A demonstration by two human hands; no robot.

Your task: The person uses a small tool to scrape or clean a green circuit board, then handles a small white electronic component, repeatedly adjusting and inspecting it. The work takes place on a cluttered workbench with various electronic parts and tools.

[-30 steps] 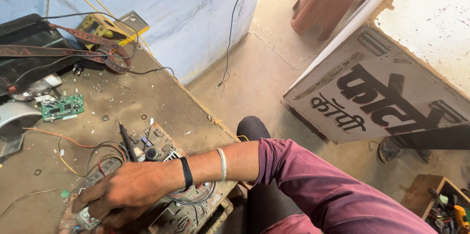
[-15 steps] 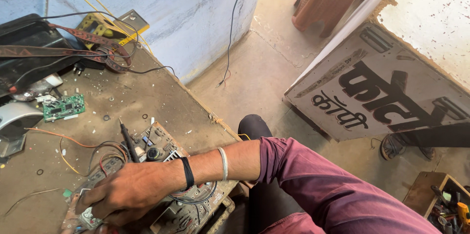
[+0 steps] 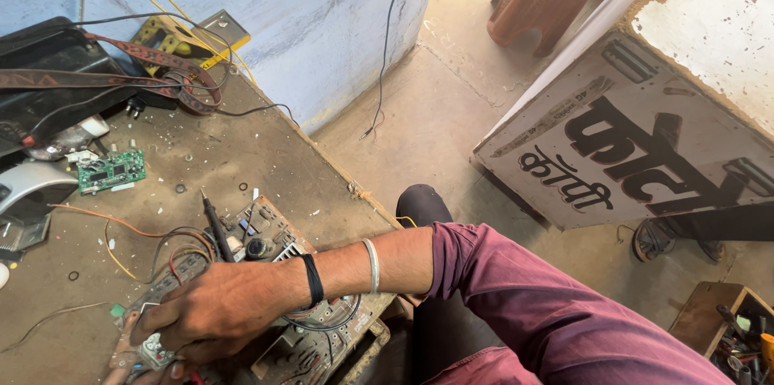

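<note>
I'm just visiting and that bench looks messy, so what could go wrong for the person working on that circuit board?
1. The circuit board sits near the bench edge, with the right hand pressing on it; it might slide off.
2. Loose wires curl beside the fingers and could snag.
3. The black probe leans loose on the board and may roll onto bare parts.

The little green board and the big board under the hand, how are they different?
The small green circuit board lies bare and untouched near the wall; the large circuit board sits at the table edge, tangled with wires, under the right hand. The large one looks grey-brown. Both lie flat.
</note>
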